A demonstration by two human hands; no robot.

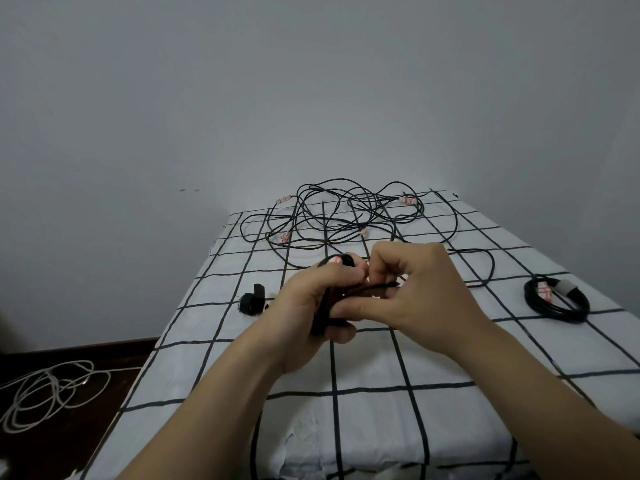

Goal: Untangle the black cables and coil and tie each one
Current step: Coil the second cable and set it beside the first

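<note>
Coiled black cable (pixel 341 260) sat clamped in curled fingers (pixel 332 272) of the left hand (pixel 308 299); the right hand (pixel 422 289) pinched a black strap (pixel 375 288) beside them. Tangled black cables (pixel 332 216) lay beyond.

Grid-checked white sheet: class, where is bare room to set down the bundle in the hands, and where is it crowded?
Free: the white grid-checked sheet between the forearms, and left, nearer than the small black strap roll. Crowded: far end, under tangled black cables; tied black cable coil at right.
</note>
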